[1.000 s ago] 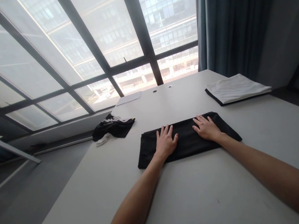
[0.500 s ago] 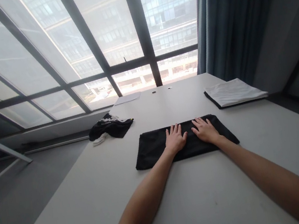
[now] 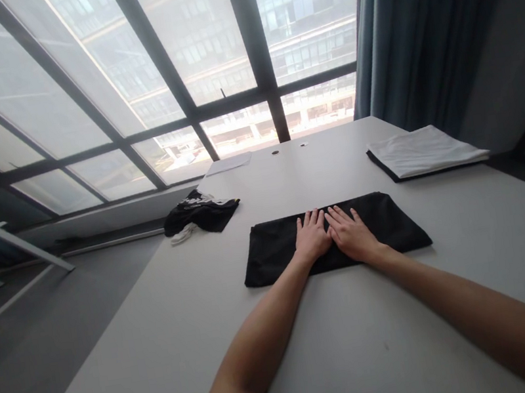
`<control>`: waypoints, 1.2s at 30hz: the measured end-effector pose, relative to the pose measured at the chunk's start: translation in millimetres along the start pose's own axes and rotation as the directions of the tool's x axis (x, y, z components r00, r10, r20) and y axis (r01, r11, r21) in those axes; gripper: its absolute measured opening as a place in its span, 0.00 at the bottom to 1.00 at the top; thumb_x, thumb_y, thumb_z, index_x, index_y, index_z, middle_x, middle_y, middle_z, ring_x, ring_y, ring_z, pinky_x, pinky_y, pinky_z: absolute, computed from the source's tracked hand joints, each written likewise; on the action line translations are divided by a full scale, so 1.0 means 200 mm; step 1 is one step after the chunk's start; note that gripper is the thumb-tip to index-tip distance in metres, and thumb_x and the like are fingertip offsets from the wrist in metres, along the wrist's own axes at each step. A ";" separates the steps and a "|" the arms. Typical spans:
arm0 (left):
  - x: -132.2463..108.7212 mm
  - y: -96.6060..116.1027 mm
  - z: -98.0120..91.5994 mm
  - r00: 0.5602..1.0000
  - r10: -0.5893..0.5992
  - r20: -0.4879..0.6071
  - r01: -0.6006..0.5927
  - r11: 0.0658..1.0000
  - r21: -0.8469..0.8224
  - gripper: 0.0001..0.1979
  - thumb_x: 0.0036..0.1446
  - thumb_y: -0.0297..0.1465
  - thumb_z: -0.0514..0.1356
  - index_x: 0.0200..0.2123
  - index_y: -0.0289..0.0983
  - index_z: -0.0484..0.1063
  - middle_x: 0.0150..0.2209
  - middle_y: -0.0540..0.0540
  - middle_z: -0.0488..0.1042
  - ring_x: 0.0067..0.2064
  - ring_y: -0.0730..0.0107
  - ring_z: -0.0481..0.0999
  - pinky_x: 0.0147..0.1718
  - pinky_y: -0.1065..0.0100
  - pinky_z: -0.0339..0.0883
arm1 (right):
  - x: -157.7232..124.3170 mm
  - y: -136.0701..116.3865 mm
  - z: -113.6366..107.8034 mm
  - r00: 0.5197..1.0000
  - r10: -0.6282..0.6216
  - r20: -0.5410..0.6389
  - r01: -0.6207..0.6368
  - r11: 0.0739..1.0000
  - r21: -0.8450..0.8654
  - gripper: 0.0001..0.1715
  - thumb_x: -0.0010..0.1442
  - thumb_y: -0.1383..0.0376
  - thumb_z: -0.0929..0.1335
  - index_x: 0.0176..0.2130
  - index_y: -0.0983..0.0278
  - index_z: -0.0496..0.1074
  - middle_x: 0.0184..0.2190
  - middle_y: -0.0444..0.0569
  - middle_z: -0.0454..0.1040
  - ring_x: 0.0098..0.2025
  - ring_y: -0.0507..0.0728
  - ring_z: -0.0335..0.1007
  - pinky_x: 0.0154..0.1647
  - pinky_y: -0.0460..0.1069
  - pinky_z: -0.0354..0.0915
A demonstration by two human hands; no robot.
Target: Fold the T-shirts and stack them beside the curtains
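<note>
A black folded cloth [image 3: 271, 251], likely a garment, lies flat in a long rectangle on the white table [image 3: 344, 336]. My left hand [image 3: 312, 236] rests palm down on its middle, fingers stretched out. Right beside it my right hand [image 3: 351, 233] also lies flat on the cloth, fingers extended, the two hands meeting at the thumbs. Neither hand grips anything. The cloth beneath the palms is hidden.
Crumpled black and white fabric [image 3: 201, 211] lies at the table's left edge. Folded white and black cloths [image 3: 427, 150] are stacked at the right. A pale flat sheet [image 3: 228, 163] sits at the far end, before the windows. A blue curtain [image 3: 397, 42] hangs behind.
My right hand has slid left across the black cloth to meet my left hand, which stays in about the same place on it. The camera view has shifted slightly.
</note>
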State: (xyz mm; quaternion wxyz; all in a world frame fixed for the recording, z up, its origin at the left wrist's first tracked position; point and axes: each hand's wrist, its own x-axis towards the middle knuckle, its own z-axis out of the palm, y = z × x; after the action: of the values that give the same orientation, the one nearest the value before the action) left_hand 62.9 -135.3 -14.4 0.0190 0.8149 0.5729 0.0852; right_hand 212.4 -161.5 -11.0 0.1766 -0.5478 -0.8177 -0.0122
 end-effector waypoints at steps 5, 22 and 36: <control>0.00 0.00 0.00 1.000 -0.004 -0.002 0.004 1.000 -0.007 0.33 0.69 0.47 0.43 0.72 0.39 0.53 0.73 0.44 0.49 0.73 0.54 0.46 0.69 0.47 0.42 | 0.01 0.05 0.01 0.997 0.063 0.040 -0.065 0.995 0.071 0.30 0.71 0.61 0.54 0.67 0.66 0.62 0.70 0.56 0.57 0.72 0.62 0.48 0.70 0.64 0.46; 0.00 0.01 -0.04 1.000 -0.014 0.012 0.014 1.000 -0.028 0.33 0.69 0.48 0.42 0.71 0.39 0.54 0.73 0.44 0.50 0.73 0.55 0.47 0.69 0.47 0.41 | 0.04 0.45 -0.05 0.906 0.324 -0.272 -0.310 0.946 0.094 0.29 0.69 0.64 0.54 0.61 0.71 0.70 0.65 0.59 0.65 0.69 0.61 0.56 0.70 0.57 0.50; 0.02 0.00 -0.02 1.000 -0.013 0.002 0.013 1.000 -0.006 0.33 0.69 0.48 0.42 0.71 0.39 0.54 0.73 0.44 0.50 0.73 0.53 0.47 0.69 0.47 0.42 | 0.07 0.41 -0.03 0.929 0.371 -0.013 -0.370 0.929 0.020 0.34 0.70 0.57 0.56 0.67 0.74 0.61 0.70 0.62 0.56 0.72 0.65 0.47 0.70 0.62 0.47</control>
State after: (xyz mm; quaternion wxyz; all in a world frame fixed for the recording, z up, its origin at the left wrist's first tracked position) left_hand 63.6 -131.3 -10.2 0.0228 0.8112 0.5779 0.0861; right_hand 283.2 -118.3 -16.2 0.1870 -0.6905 -0.6983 0.0239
